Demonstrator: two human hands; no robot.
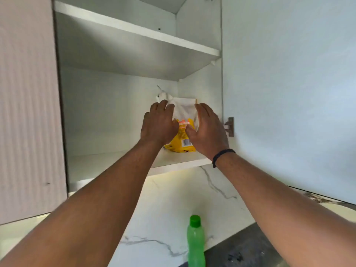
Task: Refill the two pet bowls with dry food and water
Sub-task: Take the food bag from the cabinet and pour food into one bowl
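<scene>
Both hands on a food bag in an open wall cabinet.
Left hand (159, 123) and right hand (207, 130) grip the yellow-and-white bag (184, 112) on the lower shelf (115, 160); a green bottle (195, 242) stands on the bench (169, 209).

Both bare forearms reach up and forward, close together. The left hand (159, 125) curls its fingers (163, 106) inward, back toward the camera. The right hand (209, 130) is cupped, thumb out, with a dark band (223, 154) on its wrist.
</scene>
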